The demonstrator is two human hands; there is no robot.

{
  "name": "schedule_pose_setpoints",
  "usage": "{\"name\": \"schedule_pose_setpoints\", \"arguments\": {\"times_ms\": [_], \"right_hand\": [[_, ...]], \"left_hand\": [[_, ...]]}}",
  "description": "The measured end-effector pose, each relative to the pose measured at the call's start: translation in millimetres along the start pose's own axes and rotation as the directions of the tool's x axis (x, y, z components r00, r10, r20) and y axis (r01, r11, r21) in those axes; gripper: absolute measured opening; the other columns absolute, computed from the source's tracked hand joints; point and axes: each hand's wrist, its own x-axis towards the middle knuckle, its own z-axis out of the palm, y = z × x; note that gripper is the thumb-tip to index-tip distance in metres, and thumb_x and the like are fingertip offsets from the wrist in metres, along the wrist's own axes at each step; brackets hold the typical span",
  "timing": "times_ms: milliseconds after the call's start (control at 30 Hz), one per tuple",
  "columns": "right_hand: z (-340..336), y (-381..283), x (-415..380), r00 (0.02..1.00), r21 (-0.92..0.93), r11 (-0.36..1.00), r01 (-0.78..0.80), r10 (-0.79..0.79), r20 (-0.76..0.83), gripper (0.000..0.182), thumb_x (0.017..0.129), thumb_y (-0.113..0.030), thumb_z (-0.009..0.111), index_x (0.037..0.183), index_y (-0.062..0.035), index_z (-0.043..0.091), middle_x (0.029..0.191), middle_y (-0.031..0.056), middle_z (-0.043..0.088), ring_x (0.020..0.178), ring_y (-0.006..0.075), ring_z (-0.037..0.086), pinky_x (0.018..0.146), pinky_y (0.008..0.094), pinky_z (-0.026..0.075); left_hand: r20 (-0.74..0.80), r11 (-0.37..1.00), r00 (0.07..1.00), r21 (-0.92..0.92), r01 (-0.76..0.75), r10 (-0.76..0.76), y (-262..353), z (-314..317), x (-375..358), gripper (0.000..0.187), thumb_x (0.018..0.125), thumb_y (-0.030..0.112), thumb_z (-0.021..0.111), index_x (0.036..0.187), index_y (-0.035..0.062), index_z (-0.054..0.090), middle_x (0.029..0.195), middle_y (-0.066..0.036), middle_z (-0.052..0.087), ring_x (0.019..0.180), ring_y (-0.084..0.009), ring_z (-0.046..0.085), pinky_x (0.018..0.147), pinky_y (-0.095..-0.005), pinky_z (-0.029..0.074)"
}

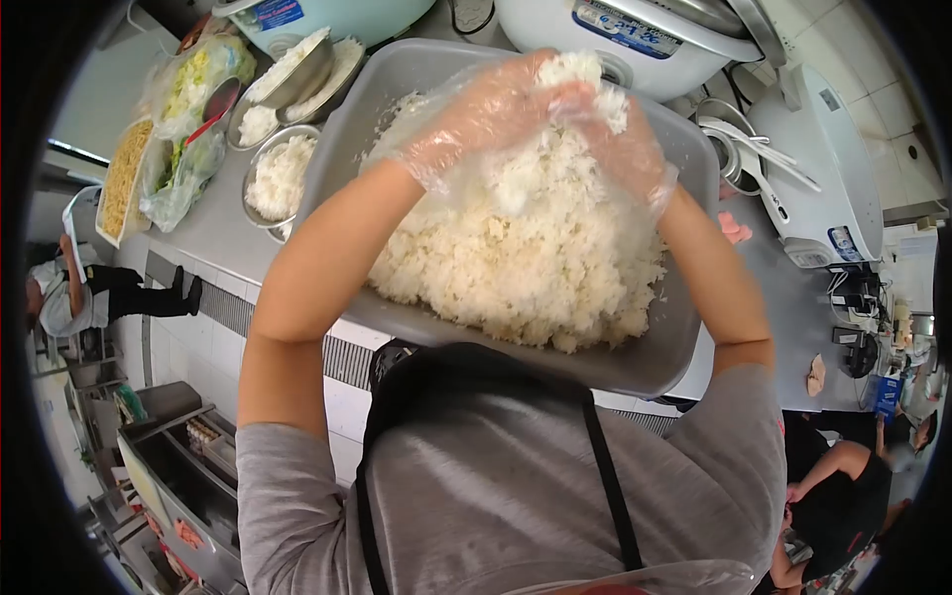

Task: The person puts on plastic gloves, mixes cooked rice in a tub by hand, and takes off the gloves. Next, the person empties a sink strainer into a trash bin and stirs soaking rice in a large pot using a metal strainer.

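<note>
A large grey tub [332, 188] holds a big heap of cooked white rice [526, 258]. Over its far side, both my hands, in clear plastic gloves, come together around a clump of rice [570, 69]. My left hand [491, 114] reaches in from the left with its fingers curved against the clump. From the right, my right hand [630, 144] is bent round the clump's other side. Some rice shows above and between the fingers. Steam or glare makes the fingertips partly hard to see.
Metal bowls of rice [283, 178] stand left of the tub, near bagged vegetables [193, 89] and a noodle tray [127, 178]. Rice cookers [635, 50] line the far side. Utensils [759, 159] lie right. Other people [843, 486] stand at lower right and far left.
</note>
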Motion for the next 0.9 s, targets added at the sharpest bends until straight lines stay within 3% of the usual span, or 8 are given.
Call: {"name": "schedule_pose_setpoints", "arguments": {"times_ms": [67, 133, 267, 333, 467, 533, 733, 900], "right_hand": [[5, -5, 1, 0.997, 0.339, 0.938, 0.074, -0.066, -0.035, 0.051, 0.083, -0.041, 0.049, 0.119, -0.0049, 0.045, 0.107, 0.0096, 0.055, 0.079, 0.0135, 0.057, 0.075, 0.0226, 0.047], [15, -30, -5, 0.924, -0.759, 0.546, 0.356, -0.326, 0.200, 0.046, 0.085, -0.042, 0.043, 0.116, -0.0081, 0.050, 0.110, 0.0070, 0.054, 0.088, 0.0119, 0.056, 0.077, 0.0225, 0.046], [10, -26, -4, 0.971, -0.829, 0.506, 0.237, -0.114, 0.208, 0.054, 0.085, -0.049, 0.039, 0.119, -0.0075, 0.047, 0.125, 0.0104, 0.044, 0.111, 0.0194, 0.047, 0.089, 0.0272, 0.041], [-1, -23, -6, 0.964, -0.998, -0.007, 0.070, 0.257, 0.066, 0.071, 0.079, -0.061, 0.041, 0.126, -0.0077, 0.038, 0.132, 0.0149, 0.034, 0.125, 0.0272, 0.028, 0.100, 0.0356, 0.028], [-45, 15, -66, 0.970, -0.891, 0.448, -0.075, 0.239, 0.038, 0.105, 0.066, -0.070, 0.049, 0.135, -0.0027, 0.008, 0.137, 0.0262, 0.012, 0.129, 0.0348, 0.011, 0.104, 0.0457, 0.014], [-25, 37, -94, 0.984, -0.859, 0.499, -0.119, 0.175, -0.034, 0.113, 0.062, -0.065, 0.059, 0.135, -0.0018, 0.001, 0.136, 0.0292, 0.010, 0.128, 0.0379, 0.010, 0.104, 0.0462, 0.015], [73, 51, -92, 0.983, -0.848, 0.502, -0.170, 0.019, -0.185, 0.130, 0.046, -0.037, 0.083, 0.135, -0.0097, -0.008, 0.137, 0.0226, 0.011, 0.129, 0.0334, 0.009, 0.106, 0.0423, 0.008], [49, 65, -48, 0.999, -0.246, 0.969, 0.034, -0.035, 0.002, 0.108, 0.056, -0.002, 0.076, 0.137, -0.0140, 0.005, 0.118, 0.0175, 0.043, 0.094, 0.0193, 0.053, 0.081, 0.0297, 0.048]], "left_hand": [[0.043, 0.939, 0.984, 0.307, 0.153, -0.174, 43, -5, -4, 0.037, 0.083, 0.022, 0.054, 0.114, 0.0038, 0.048, 0.102, -0.011, 0.058, 0.088, -0.0136, 0.054, 0.074, -0.0274, 0.045], [-0.026, 0.514, 0.866, 0.796, 0.320, -0.499, 81, -8, -7, 0.040, 0.085, 0.027, 0.049, 0.116, 0.0016, 0.046, 0.100, -0.018, 0.057, 0.091, -0.0206, 0.055, 0.080, -0.0283, 0.043], [-0.066, 0.413, 0.984, 0.902, 0.129, -0.163, 26, -25, -29, 0.042, 0.085, 0.032, 0.047, 0.114, 0.0014, 0.047, 0.101, -0.023, 0.053, 0.098, -0.0275, 0.053, 0.086, -0.0341, 0.040], [-0.154, 0.519, 0.973, 0.826, 0.222, -0.171, -4, -52, -44, 0.051, 0.086, 0.043, 0.041, 0.111, 0.0001, 0.047, 0.116, -0.023, 0.048, 0.103, -0.0326, 0.050, 0.093, -0.0361, 0.035], [-0.073, 0.833, 0.835, 0.061, 0.550, -0.545, -25, -74, -117, 0.051, 0.087, 0.037, 0.041, 0.126, 0.0047, 0.036, 0.130, -0.021, 0.034, 0.125, -0.0292, 0.027, 0.104, -0.0321, 0.019], [0.017, 0.591, 0.822, 0.704, 0.395, -0.569, 46, -39, -111, 0.053, 0.085, 0.036, 0.043, 0.129, 0.0086, 0.032, 0.126, -0.020, 0.039, 0.129, -0.0296, 0.016, 0.106, -0.0336, 0.014], [-0.026, 0.683, 0.963, 0.700, 0.209, -0.268, 1, 27, -98, 0.058, 0.082, 0.038, 0.049, 0.129, 0.0099, 0.032, 0.123, -0.020, 0.042, 0.125, -0.0366, 0.023, 0.104, -0.0430, 0.020], [-0.223, 0.813, 0.974, 0.559, 0.165, -0.045, -8, 27, -75, 0.050, 0.082, 0.035, 0.054, 0.122, 0.0083, 0.041, 0.097, -0.011, 0.059, 0.101, -0.0220, 0.051, 0.092, -0.0355, 0.037]]}}
